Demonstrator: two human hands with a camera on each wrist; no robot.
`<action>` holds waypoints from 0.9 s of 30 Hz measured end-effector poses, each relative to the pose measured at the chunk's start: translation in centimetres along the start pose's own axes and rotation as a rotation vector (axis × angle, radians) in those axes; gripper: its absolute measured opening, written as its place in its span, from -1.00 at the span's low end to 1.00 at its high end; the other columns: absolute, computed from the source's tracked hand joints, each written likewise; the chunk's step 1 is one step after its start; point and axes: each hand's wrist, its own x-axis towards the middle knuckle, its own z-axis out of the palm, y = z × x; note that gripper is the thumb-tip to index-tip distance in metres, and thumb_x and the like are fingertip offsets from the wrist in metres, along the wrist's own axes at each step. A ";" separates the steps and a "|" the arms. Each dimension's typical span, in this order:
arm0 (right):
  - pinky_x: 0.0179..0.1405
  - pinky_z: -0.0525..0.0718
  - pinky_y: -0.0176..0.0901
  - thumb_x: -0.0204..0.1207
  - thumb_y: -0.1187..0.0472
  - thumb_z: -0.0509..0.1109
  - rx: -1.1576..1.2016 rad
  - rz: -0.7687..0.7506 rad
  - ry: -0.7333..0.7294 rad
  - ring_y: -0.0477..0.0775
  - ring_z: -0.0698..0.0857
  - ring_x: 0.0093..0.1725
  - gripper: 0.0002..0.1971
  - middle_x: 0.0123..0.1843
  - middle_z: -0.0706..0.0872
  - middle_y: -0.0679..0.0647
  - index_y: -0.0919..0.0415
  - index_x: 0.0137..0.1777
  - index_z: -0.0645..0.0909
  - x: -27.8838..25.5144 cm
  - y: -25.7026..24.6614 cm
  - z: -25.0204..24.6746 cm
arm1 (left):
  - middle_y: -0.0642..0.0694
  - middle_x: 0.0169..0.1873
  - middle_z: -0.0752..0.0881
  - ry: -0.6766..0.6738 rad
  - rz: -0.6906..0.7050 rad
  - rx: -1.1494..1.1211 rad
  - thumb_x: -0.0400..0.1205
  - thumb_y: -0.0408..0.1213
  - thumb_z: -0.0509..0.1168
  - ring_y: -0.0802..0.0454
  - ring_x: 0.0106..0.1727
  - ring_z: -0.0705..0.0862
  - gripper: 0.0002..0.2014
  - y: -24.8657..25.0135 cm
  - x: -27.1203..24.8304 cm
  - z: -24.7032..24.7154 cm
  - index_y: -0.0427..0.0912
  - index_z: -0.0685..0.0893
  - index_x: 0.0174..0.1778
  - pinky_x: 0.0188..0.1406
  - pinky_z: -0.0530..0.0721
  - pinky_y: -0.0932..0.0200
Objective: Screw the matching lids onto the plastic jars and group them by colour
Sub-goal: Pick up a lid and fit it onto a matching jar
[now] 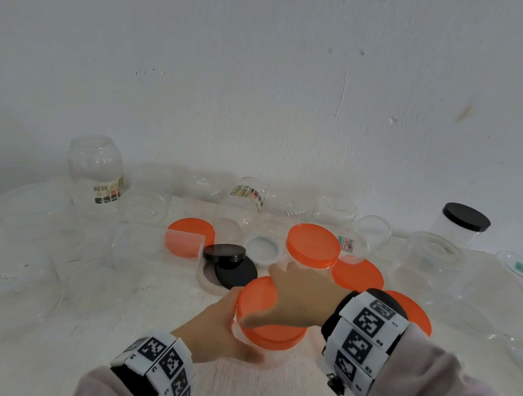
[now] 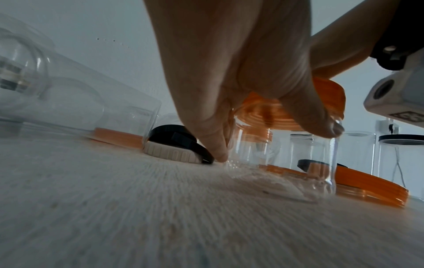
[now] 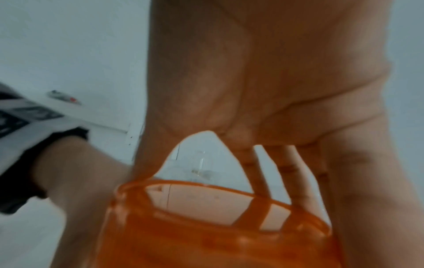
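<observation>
Lid meets jar near the front edge of the worktop (image 1: 24,348): I have the orange lid (image 1: 269,315) seated on a clear jar (image 2: 286,159) and judge the screwing-on step to be in hand. My left hand (image 1: 218,331) wraps the jar's wall, thumb and fingers curled round it, bracing it upright on the worktop. My right hand (image 1: 298,299) lies across the lid from above, wrist arched, fingers spread down over the rim and gripping it (motion blur hides the fingertips). Next, I reckon, comes a firm twist until the thread bites, then a move over to the capped orange jar (image 1: 311,250) standing toward the back edge, with loose orange lids beside it.
</observation>
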 end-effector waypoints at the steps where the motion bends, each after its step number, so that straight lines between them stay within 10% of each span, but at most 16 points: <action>1: -0.22 0.36 -0.15 0.16 -0.63 0.29 -0.005 0.027 0.033 0.02 0.44 -0.07 0.00 0.04 0.43 -0.02 0.09 0.42 0.37 -0.1 0.0 0.2 | 0.25 0.31 0.52 0.001 0.002 -0.005 0.30 -0.14 0.66 0.34 0.30 0.51 -0.02 0.0 0.0 0.0 0.20 0.17 0.51 0.28 0.54 0.27; 7: 0.39 0.44 0.17 0.18 -0.26 0.61 0.037 -0.083 -0.270 0.16 0.27 0.53 0.16 0.61 0.11 -0.05 -0.30 0.63 -0.12 -0.6 0.8 -1.1 | 0.30 0.29 0.45 -0.004 -0.013 0.010 0.28 -0.09 0.67 0.32 0.28 0.47 0.03 0.2 0.0 0.0 0.25 0.09 0.49 0.24 0.52 0.31; 10: 0.34 0.49 0.15 0.21 -0.15 0.63 0.048 -0.160 -0.221 0.14 0.27 0.48 0.09 0.54 0.17 -0.10 -0.36 0.61 -0.05 -0.3 0.6 -1.0 | 0.30 0.29 0.46 0.004 -0.011 0.025 0.28 -0.08 0.66 0.32 0.29 0.48 0.03 0.4 -0.1 0.0 0.25 0.08 0.50 0.29 0.54 0.26; 17: -0.01 0.38 -0.06 0.06 -0.61 0.37 0.073 0.015 -0.057 0.18 0.50 0.33 0.13 0.44 0.38 0.06 -0.05 0.58 0.16 -0.1 0.2 0.6 | 0.28 0.32 0.47 -0.008 -0.006 0.027 0.31 -0.09 0.65 0.34 0.29 0.47 0.02 0.6 -0.3 0.1 0.19 0.09 0.54 0.17 0.47 0.41; 22: 0.44 0.37 0.21 0.26 -0.17 0.61 0.032 -0.114 -0.250 0.18 0.16 0.61 0.13 0.68 -0.03 -0.11 -0.29 0.65 -0.15 -0.9 0.9 -1.7 | 0.20 0.41 0.43 0.004 0.002 0.022 0.31 -0.13 0.65 0.24 0.40 0.45 0.03 0.8 -0.2 0.2 0.13 0.10 0.56 0.38 0.47 0.25; 27: 0.40 0.43 0.17 0.33 -0.15 0.57 0.050 -0.175 -0.224 0.12 0.27 0.49 -0.02 0.54 0.18 -0.13 -0.33 0.63 0.00 -0.8 1.0 -1.7 | 0.34 0.31 0.42 0.006 0.006 0.016 0.29 -0.10 0.66 0.39 0.29 0.44 0.02 0.7 -0.2 0.2 0.24 0.09 0.50 0.19 0.45 0.42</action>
